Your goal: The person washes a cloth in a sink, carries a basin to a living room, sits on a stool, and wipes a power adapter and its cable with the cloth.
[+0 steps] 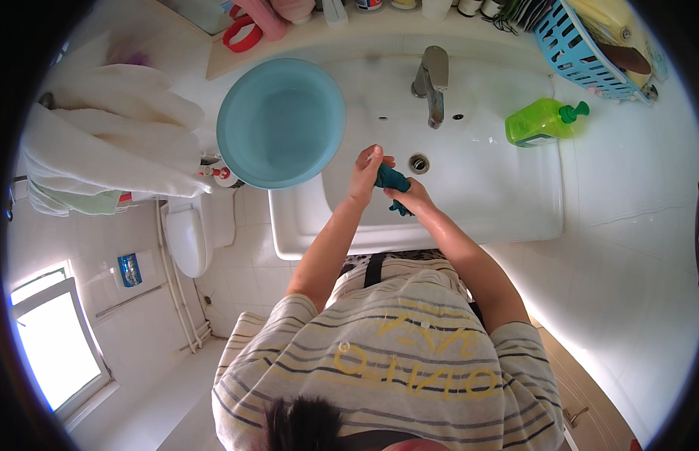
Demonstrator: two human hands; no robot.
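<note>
A twisted dark teal cloth is stretched between my two hands above the white sink basin. My left hand grips its upper left end, thumb pointing up. Around its lower right part my right hand is closed, and a bunched tail of the cloth pokes out below. Just right of the hands lies the round drain. The chrome faucet stands beyond it; no stream shows at its spout. To the left, a light blue plastic basin seems to contain water.
A green pump bottle lies by the sink's right rim. Behind the faucet runs a shelf with several bottles and a red tape-like ring. A blue plastic basket occupies the back right. White towels hang at left, near a toilet.
</note>
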